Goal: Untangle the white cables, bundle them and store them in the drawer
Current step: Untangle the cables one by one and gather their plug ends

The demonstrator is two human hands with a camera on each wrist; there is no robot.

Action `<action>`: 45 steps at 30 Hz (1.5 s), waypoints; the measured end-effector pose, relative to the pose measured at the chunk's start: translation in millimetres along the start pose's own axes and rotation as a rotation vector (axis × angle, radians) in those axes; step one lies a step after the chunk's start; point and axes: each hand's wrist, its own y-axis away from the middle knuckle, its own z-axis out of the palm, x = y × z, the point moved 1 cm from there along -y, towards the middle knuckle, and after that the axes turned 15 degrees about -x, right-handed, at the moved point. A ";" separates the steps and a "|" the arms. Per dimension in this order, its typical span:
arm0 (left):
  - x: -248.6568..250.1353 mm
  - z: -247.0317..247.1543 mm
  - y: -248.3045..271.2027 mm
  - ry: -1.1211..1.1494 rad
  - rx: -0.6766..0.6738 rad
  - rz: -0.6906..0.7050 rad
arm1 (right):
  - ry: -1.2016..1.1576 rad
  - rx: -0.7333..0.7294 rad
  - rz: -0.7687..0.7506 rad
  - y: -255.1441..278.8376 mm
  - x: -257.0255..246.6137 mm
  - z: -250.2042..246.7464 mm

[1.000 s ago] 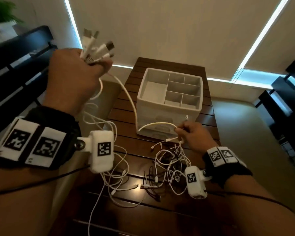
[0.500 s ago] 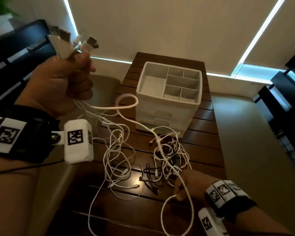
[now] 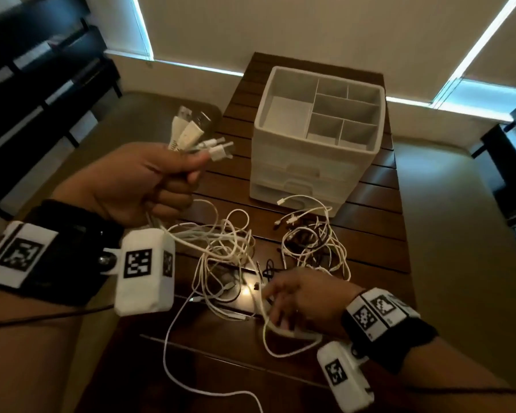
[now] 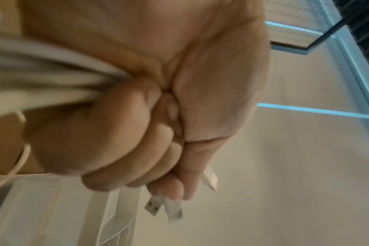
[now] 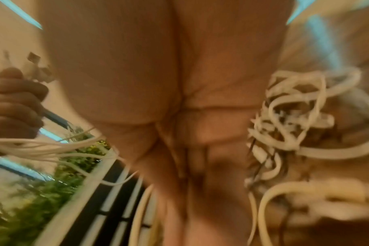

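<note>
My left hand is raised left of the table and grips a bunch of white cables, their USB plugs sticking out above the fist. Those cables hang down into a loose white tangle on the table. My right hand is low at the table's front, fingers extended down onto a white cable that loops beneath it. A second tangle of white and black cables lies in front of the white drawer unit, whose drawers are closed.
The dark slatted wooden table is narrow, with edges close on both sides. A beige seat lies to the left, and black shelving stands beyond it. One white cable trails off the front edge.
My left hand has dropped lower and nearer the table with the cable ends. My right hand pulled one white cable toward me, then moved back up to the pile's edge.
</note>
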 end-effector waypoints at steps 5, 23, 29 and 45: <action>-5.5 -8.8 -9.6 -0.078 0.244 -0.081 | 0.425 0.039 0.175 -14.6 -8.7 -1.4; -50.3 -21.4 -20.2 -0.113 0.328 -0.357 | 0.512 0.696 0.387 -102.0 26.6 -51.8; -47.7 -17.9 -20.1 -0.143 0.338 -0.327 | 0.132 0.635 0.140 -79.6 20.7 -81.2; -39.0 -3.2 -1.0 -0.168 0.371 -0.231 | 0.609 0.699 0.018 -62.1 20.3 -66.2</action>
